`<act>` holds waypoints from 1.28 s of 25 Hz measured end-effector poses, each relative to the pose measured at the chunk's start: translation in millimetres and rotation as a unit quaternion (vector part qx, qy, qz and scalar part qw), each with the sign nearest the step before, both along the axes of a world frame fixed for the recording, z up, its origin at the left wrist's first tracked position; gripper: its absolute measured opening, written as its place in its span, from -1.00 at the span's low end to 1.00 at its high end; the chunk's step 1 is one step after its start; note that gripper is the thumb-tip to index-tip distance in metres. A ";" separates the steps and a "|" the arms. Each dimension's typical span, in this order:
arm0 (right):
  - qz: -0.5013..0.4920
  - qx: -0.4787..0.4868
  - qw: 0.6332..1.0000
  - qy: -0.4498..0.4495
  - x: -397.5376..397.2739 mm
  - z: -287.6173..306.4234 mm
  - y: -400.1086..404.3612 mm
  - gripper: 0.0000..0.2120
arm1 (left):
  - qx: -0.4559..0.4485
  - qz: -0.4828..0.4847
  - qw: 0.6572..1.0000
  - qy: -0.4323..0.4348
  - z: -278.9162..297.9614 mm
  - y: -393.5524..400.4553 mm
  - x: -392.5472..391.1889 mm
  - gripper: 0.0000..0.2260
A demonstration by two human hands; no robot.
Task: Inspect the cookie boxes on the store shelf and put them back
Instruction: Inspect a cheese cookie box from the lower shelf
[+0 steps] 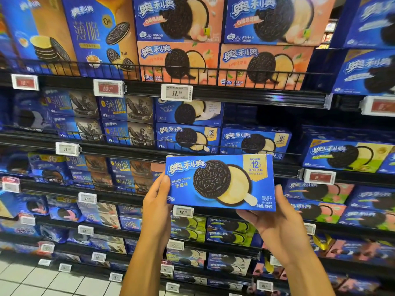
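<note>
A blue cheese-flavour cookie box [220,182] is held face-on in front of the store shelf [213,95], just right of centre. The left hand [157,201] grips its edge at nine o'clock, thumb on the front. The right hand [277,218] cups the corner at five o'clock, fingers curled beneath. At twelve o'clock, matching boxes [222,138] sit on the shelf, with a price tag [177,92] higher up.

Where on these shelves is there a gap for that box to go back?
A dark gap sits above the single cheese box, right of the two stacked cheese boxes. The other rows look packed. Both hands, left and right, hold the blue box.
</note>
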State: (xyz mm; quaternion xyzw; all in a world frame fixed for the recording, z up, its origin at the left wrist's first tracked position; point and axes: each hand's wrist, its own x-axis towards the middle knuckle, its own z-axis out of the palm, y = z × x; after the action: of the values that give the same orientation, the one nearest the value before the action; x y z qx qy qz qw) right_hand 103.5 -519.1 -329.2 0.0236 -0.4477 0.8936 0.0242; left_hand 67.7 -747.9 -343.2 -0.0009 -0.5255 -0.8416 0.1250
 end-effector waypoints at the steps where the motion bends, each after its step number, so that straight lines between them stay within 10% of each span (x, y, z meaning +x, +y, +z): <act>1: -0.002 0.003 1.000 0.004 0.3 3.0 -1.1 -0.59 | -0.031 0.009 0.999 -0.010 3.9 1.9 -3.1 -0.73; 5: -0.073 0.093 0.991 0.062 3.6 20.8 -11.1 -0.67 | -0.142 0.061 0.988 0.018 26.7 12.2 8.7 -0.71; 10: -0.139 0.263 0.940 0.169 13.9 36.0 -45.6 -0.68 | -0.118 -0.174 0.972 0.107 34.1 55.0 34.5 -0.20; 15: -0.100 0.358 0.910 0.182 11.2 31.2 -64.7 -0.57 | 0.014 -0.150 0.982 0.110 38.4 50.5 17.4 -0.55; 24: -0.300 0.283 0.903 0.121 -14.3 28.9 -16.1 -0.66 | 0.272 -0.249 0.927 0.061 23.5 13.6 -16.3 -0.54; 32: -0.145 0.192 0.957 0.164 -27.4 51.4 -6.9 -0.61 | 0.301 -0.324 0.891 0.098 38.0 10.8 -32.5 -0.53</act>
State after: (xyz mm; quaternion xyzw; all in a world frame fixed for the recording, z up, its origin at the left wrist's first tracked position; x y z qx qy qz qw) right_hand 76.1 -526.0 -277.8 0.1090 -0.5991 0.7618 0.2212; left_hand 35.3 -737.1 -305.2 -0.2161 -0.2021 -0.9490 -0.1093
